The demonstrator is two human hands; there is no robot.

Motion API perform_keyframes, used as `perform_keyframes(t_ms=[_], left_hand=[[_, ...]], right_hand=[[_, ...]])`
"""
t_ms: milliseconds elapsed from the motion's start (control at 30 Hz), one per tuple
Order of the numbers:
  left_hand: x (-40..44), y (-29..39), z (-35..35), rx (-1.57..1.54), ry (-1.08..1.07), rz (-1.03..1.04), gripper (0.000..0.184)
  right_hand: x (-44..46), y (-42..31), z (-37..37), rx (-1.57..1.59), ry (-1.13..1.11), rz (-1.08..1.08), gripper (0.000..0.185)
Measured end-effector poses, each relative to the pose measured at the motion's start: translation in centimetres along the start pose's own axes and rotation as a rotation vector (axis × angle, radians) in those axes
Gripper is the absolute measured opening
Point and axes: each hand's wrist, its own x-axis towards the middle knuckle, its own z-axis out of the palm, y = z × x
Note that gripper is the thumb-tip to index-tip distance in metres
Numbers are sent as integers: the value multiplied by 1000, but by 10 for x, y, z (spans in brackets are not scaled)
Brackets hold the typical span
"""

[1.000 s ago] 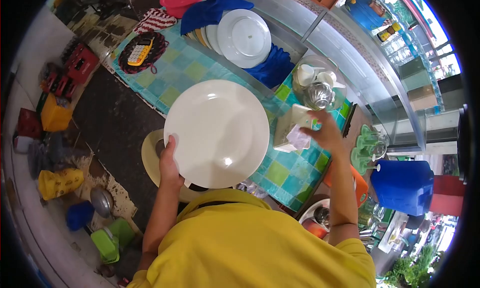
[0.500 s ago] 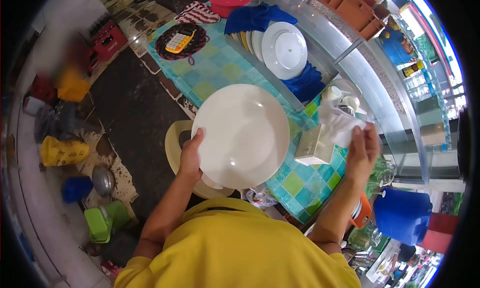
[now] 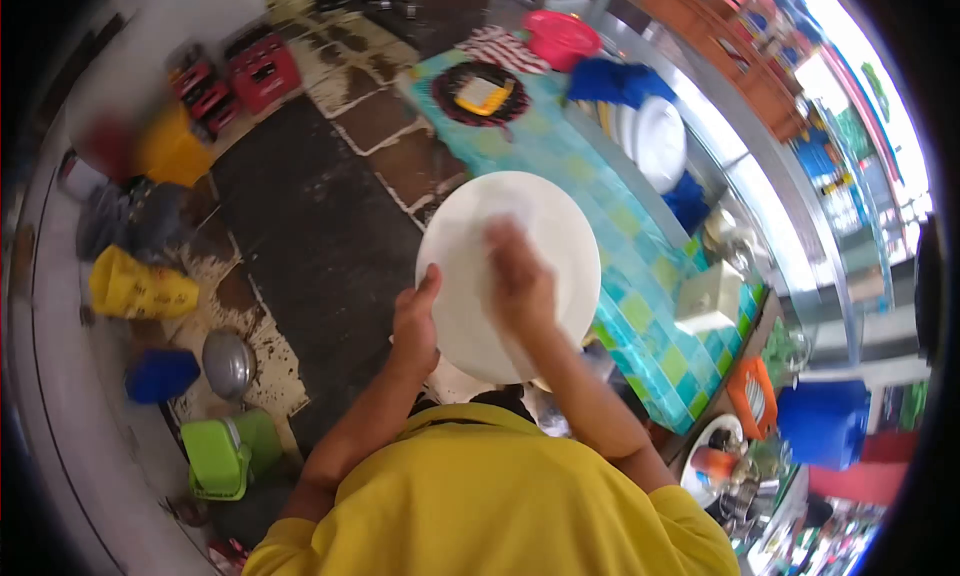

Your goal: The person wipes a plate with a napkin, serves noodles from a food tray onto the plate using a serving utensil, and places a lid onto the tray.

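Note:
My left hand point(image 3: 417, 321) grips the left rim of a large white plate point(image 3: 560, 276), thumb on top and the other fingers underneath. Over the middle of the plate, my right hand point(image 3: 522, 276) is smeared by motion. A pale, blurred tissue point(image 3: 510, 201) shows at its fingertips against the plate; its outline is hard to make out. To the right, a white napkin holder point(image 3: 708, 298) stands on the checked turquoise tablecloth point(image 3: 650, 321).
White plates point(image 3: 660, 146) and blue cloths point(image 3: 620, 81) fill a metal tray along the table's far side. A yellow calculator point(image 3: 485, 96) lies on a dark round mat. Leftward on the floor are a yellow bucket point(image 3: 145, 284), a green bin point(image 3: 225, 454) and red crates point(image 3: 262, 71).
My right hand has moved left from the napkin holder to the plate, bringing the tissue. The view has turned, so the table now appears farther right. My left hand still grips the plate.

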Motion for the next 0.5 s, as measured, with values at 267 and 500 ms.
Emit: perform_keyframes(t_ms=[267,500], left_hand=[[-29,103,-117,-51,174,290,49],[16,146,-165,181,191,436,44]], right_hand=[[-13,-52,52,43,-401,-237,46],[97,-123,202,293,-346,-238,49]])
